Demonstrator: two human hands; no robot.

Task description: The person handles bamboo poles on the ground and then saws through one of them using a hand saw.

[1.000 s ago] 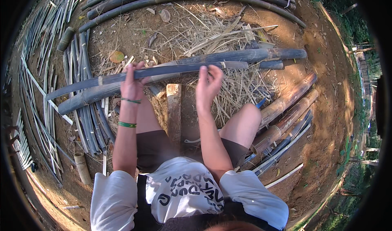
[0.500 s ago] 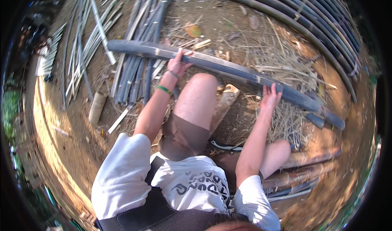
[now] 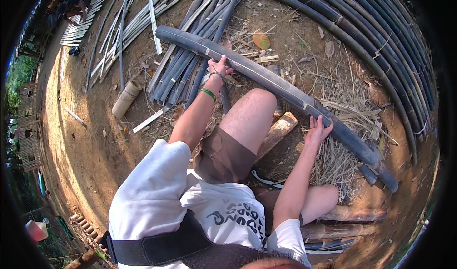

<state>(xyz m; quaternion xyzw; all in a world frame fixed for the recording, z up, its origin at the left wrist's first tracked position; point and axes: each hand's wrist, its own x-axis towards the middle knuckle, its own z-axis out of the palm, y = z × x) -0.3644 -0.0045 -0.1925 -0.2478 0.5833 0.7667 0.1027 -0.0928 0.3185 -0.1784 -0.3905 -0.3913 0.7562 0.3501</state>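
Observation:
A long dark bamboo pole (image 3: 271,80) slants in front of my knees, its left end farther off and its right end nearer. Pale lines run along its length. My left hand (image 3: 220,70), with bands at the wrist, grips its near edge left of my raised knee. Farther right, my right hand (image 3: 318,129) holds the same edge, fingertips on top and palm turned up. Below the pole, between my legs, lies a pale, roughly cut wood block (image 3: 281,130). A slim black-and-white curved object (image 3: 263,179) rests by my thigh, partly hidden.
Dark split bamboo strips (image 3: 178,78) are heaped under the pole's left part. Long bamboo poles (image 3: 352,28) curve along the far right. Dry shavings (image 3: 328,162) cover the ground. A short bamboo section (image 3: 127,99) lies left, cut poles (image 3: 352,214) lower right. Another person (image 3: 78,4) is far left.
My view has shifted, and the pole now slants more steeply, its right end lower in the picture. Both hands keep their hold on it. More of the ground at left shows.

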